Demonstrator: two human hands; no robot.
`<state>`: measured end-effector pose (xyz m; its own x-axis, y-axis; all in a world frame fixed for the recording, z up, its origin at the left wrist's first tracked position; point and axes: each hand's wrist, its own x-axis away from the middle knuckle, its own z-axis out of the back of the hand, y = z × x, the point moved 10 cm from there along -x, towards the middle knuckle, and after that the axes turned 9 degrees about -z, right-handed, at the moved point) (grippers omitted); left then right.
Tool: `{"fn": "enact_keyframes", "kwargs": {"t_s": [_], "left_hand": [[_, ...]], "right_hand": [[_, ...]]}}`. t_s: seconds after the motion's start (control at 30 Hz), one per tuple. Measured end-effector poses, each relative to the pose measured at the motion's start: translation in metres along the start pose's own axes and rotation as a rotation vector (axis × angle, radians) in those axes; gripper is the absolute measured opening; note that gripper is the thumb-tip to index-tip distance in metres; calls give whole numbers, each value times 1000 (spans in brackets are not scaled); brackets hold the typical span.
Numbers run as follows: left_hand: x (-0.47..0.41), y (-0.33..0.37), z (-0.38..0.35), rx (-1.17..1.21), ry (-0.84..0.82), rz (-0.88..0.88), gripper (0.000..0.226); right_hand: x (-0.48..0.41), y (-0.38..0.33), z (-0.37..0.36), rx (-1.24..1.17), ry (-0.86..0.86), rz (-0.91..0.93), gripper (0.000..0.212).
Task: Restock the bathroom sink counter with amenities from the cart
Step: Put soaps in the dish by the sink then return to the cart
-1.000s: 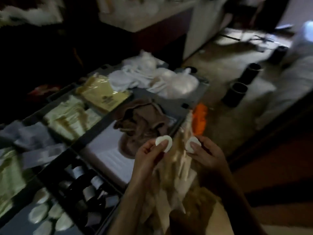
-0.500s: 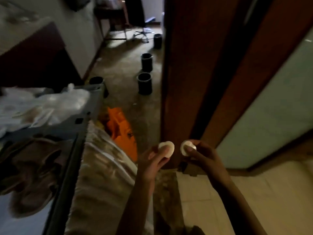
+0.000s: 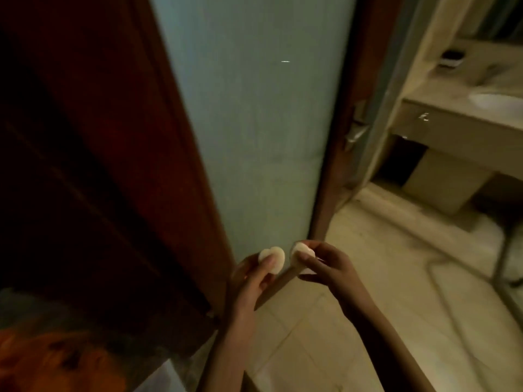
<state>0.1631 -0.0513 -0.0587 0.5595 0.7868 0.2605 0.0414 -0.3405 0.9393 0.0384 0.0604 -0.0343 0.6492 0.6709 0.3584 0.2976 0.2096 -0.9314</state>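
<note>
My left hand pinches a small round white soap between thumb and fingers. Just to its right, my right hand pinches a second round white soap. Both hands are held up side by side in front of a frosted glass door panel. The bathroom sink counter shows at the far upper right, with a white basin set into it. The cart is out of view.
A dark wooden door frame fills the left side. An orange bag lies at the bottom left. A small dark item sits at the back of the counter. Beige tiled floor leads toward the counter.
The view has swung right, away from the cart and hallway, to the bathroom doorway; the sink counter has come into sight. Both hands still hold their soaps in the same way.
</note>
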Motion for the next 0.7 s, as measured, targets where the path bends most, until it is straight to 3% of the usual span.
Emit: {"fn": "enact_keyframes", "kwargs": {"t_s": [0.07,0.13,0.27,0.5,0.7], "left_hand": [[-17,-4,-56,-27,-90,2,25],[-28,-15,-110,-6,-179,26,6],[-31,-39,-198,-78,-350,100,47],[-42,-72,-303,-133,-510,209,15],[-78,-109,-412,-164,-605,266,28]], "right_hand": [[-8,-9,52,-19,91,20,18],[-9,-19,102,-43,186,43,18],[3,-25,192,-112,378,47,18],[17,-6,299,-229,603,-16,15],[-17,-10,399,-270,725,-32,16]]}}
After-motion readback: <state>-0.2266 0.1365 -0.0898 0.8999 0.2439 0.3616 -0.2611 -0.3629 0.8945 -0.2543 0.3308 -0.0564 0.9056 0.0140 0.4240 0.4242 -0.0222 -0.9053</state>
